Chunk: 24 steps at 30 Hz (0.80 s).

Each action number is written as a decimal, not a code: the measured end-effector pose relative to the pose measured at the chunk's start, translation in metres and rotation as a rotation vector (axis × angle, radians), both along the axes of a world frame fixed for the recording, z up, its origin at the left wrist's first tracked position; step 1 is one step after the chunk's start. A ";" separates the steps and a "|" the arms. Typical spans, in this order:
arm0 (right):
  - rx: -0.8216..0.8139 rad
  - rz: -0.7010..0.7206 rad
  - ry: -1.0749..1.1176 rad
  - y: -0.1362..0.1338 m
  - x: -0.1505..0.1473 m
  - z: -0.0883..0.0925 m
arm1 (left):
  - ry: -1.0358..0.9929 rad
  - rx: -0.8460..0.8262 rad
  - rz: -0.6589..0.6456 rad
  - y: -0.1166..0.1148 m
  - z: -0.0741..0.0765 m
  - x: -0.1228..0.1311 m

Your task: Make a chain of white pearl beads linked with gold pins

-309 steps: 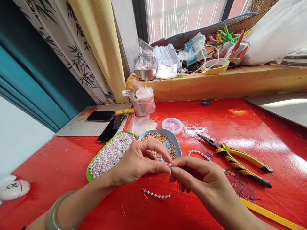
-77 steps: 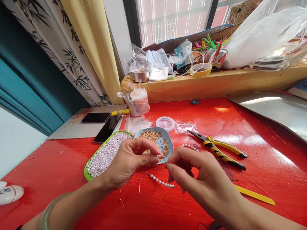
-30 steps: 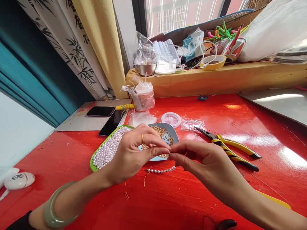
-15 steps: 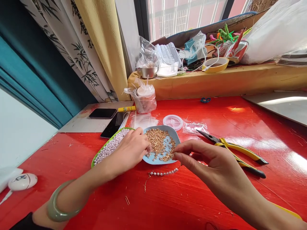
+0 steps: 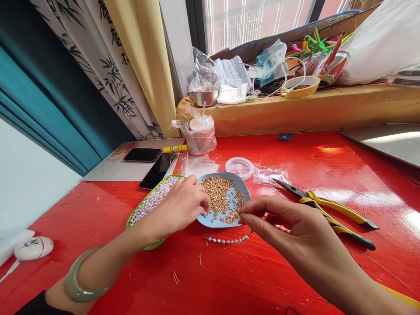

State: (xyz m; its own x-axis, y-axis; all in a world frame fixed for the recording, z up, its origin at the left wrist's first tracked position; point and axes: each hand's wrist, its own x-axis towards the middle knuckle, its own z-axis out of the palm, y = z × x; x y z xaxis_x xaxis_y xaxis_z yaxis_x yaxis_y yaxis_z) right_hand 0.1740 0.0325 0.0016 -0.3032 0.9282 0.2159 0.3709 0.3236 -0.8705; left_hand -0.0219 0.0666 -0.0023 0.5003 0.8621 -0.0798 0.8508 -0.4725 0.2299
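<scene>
My left hand reaches over the left rim of a blue plate of small gold beads. Its thumb and fingers are pinched together, and what they hold is hidden. A green tray of pale pearl beads lies partly under that hand. At the plate's right rim, my right hand pinches thumb against forefinger on what looks like a thin thread, barely visible. Below, a pearl bracelet strand with a small gold chain lies on the table, running toward my right hand.
Pliers with yellow-black handles lie behind my right hand. Past the plate are a clear round lid and a small plastic bag. Two phones, a glue stick and a bagged cup stand back left.
The view has shifted slightly, so everything sits a little further right. Both hands stay pinched near the plate; my left fingers have moved slightly at its rim.
</scene>
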 end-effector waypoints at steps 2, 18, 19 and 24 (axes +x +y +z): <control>0.001 -0.004 0.003 0.000 -0.001 0.001 | -0.011 -0.038 -0.017 -0.001 0.002 0.001; -0.008 -0.006 -0.025 0.000 -0.001 0.000 | 0.064 -0.070 0.021 0.000 -0.001 0.001; -0.012 -0.006 -0.027 0.000 -0.001 0.001 | 0.069 -0.062 0.019 0.000 -0.001 0.000; -0.021 -0.006 -0.042 0.001 -0.001 -0.001 | 0.092 -0.043 -0.004 0.000 -0.002 0.002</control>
State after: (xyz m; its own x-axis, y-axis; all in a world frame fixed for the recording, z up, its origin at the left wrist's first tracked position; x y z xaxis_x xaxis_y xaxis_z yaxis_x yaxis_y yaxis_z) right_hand 0.1727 0.0332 0.0006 -0.3064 0.9341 0.1832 0.4092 0.3030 -0.8607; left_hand -0.0201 0.0668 -0.0046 0.4927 0.8549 -0.1625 0.8674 -0.4673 0.1712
